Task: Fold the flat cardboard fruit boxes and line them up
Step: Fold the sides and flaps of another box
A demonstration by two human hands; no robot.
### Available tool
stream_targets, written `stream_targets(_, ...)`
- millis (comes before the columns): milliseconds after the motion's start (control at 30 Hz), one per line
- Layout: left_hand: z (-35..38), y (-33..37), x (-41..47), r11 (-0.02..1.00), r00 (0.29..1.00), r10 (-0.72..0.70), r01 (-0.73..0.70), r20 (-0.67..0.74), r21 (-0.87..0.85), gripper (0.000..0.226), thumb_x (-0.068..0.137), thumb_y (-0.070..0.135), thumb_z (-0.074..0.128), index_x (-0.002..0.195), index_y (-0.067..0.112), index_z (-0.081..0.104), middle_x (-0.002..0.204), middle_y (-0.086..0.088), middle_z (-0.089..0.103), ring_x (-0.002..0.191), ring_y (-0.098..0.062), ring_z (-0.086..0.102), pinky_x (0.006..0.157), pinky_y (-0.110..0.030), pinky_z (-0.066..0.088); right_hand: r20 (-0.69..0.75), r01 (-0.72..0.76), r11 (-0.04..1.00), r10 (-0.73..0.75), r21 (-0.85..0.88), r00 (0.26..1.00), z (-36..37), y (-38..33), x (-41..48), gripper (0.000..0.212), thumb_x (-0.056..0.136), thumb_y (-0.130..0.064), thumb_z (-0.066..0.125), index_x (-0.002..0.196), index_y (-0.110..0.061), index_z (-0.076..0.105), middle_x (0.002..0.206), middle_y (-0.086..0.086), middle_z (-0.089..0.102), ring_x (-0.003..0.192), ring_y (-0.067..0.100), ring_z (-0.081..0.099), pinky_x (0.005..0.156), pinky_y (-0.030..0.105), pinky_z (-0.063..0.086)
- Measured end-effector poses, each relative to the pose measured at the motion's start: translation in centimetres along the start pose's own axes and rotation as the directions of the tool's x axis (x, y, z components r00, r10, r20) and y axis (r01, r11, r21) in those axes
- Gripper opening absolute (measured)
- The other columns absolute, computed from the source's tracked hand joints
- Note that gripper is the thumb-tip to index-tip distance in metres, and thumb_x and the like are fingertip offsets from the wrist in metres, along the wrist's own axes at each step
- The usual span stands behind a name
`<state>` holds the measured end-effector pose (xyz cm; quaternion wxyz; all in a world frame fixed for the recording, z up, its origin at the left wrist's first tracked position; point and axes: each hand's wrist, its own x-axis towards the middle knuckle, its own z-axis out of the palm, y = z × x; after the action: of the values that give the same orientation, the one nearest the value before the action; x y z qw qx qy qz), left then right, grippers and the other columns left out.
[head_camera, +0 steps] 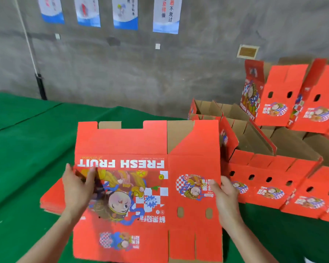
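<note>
A flat red cardboard fruit box (146, 186) printed "FRESH FRUIT" upside down is held up in front of me, above the green table. My left hand (78, 188) grips its left edge, thumb on the printed face. My right hand (225, 194) grips its right edge, thumb on the front. Under it on the left lies a stack of flat red boxes (52, 200). Folded open boxes (273, 179) stand in a row on the right.
The green cloth table (27, 149) stretches to the left and back. More folded red boxes (285, 95) are stacked higher at the far right. A grey concrete wall with hanging posters (165, 14) stands behind the table.
</note>
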<state>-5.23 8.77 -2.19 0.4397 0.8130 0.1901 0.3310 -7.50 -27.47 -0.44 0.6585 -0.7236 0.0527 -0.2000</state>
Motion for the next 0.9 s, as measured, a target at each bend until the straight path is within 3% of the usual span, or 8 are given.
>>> stream_targets(67,-0.3,2.0,0.1,0.980,0.993,0.003,0.021,0.119,-0.200,0.032,0.089,0.040,0.061,0.089,0.008,0.059,0.070,-0.005,0.066,0.064,-0.024,0.057,0.062,-0.032,0.050,-0.003,0.040,0.999,-0.040,0.011,0.999,-4.0,-0.9,-0.4,0.014,0.094,0.001,0.050,0.087,-0.003,0.061,0.081,0.011,0.058,0.075,0.015,0.050,0.068,0.028,0.040)
stream_targets(167,0.1,5.1,-0.6,0.881,0.958,0.048,0.093,0.283,-0.463,0.023,0.093,0.018,0.058,0.071,0.011,0.061,0.053,0.012,0.063,0.048,-0.006,0.053,0.045,-0.012,0.042,-0.031,0.018,0.994,-0.022,-0.106,0.999,-9.4,-1.6,-1.1,0.014,0.094,-0.007,0.051,0.087,-0.009,0.063,0.074,0.015,0.058,0.066,0.018,0.051,0.060,0.027,0.040)
stream_targets(300,1.0,9.6,-3.4,0.672,0.837,0.127,0.322,0.532,-0.667,0.015,0.087,0.000,0.055,0.092,0.012,0.063,0.078,-0.004,0.074,0.059,-0.014,0.067,0.056,-0.025,0.057,-0.099,-0.015,0.963,-0.012,-0.269,0.995,-14.1,-2.8,-1.6,0.014,0.094,-0.006,0.051,0.088,-0.011,0.063,0.078,0.009,0.064,0.076,0.027,0.057,0.066,0.036,0.042)
stream_targets(367,1.6,11.2,-5.2,0.634,0.834,0.180,0.308,0.522,-0.710,0.018,0.081,0.004,0.058,0.094,0.014,0.064,0.082,-0.005,0.074,0.062,-0.014,0.068,0.058,-0.026,0.057,-0.132,-0.020,0.937,-0.028,-0.349,0.991,-15.4,-3.6,-1.9,0.025,0.091,-0.001,0.055,0.115,-0.008,0.060,0.110,0.008,0.064,0.106,0.029,0.057,0.090,0.039,0.043)
stream_targets(467,2.1,12.8,-8.0,0.618,0.825,0.220,0.295,0.520,-0.729,0.022,0.082,0.004,0.058,0.090,0.022,0.068,0.084,-0.004,0.074,0.066,-0.013,0.068,0.059,-0.024,0.057,-0.222,0.157,0.761,-0.370,-0.629,0.902,-16.3,-5.4,-2.4,0.050,0.087,-0.001,0.062,0.133,0.006,0.046,0.133,0.021,0.047,0.128,0.034,0.039,0.109,0.042,0.027)
stream_targets(567,2.2,14.0,-10.3,0.627,0.816,0.266,0.257,0.512,-0.735,0.021,0.077,0.012,0.062,0.091,0.026,0.070,0.086,-0.004,0.074,0.069,-0.012,0.068,0.062,-0.023,0.057,0.013,0.422,0.581,-0.578,-0.695,0.816,-16.0,-7.3,-3.2,0.036,0.087,-0.012,0.061,0.121,0.001,0.059,0.117,0.011,0.056,0.107,0.026,0.051,0.095,0.041,0.042)
stream_targets(667,1.9,15.2,-12.1,0.623,0.811,0.318,0.211,0.490,-0.753,0.025,0.073,0.016,0.063,0.095,0.027,0.070,0.089,-0.002,0.074,0.073,-0.010,0.069,0.063,-0.020,0.056,0.128,0.388,0.648,-0.411,-0.656,0.903,-15.8,-9.0,-3.3,0.040,0.085,-0.022,0.069,0.123,-0.018,0.056,0.101,-0.009,0.055,0.077,0.006,0.053,0.071,0.022,0.040)
stream_targets(900,2.0,17.3,-15.1,0.575,0.818,0.309,0.246,0.485,-0.781,0.028,0.074,0.012,0.061,0.098,0.024,0.071,0.092,-0.004,0.074,0.076,-0.012,0.070,0.066,-0.022,0.057,0.199,0.245,0.705,-0.149,-0.666,0.969,-18.2,-11.0,-2.4,0.023,0.085,-0.030,0.069,0.090,-0.012,0.055,0.066,0.001,0.061,0.058,0.015,0.060,0.058,0.032,0.048)
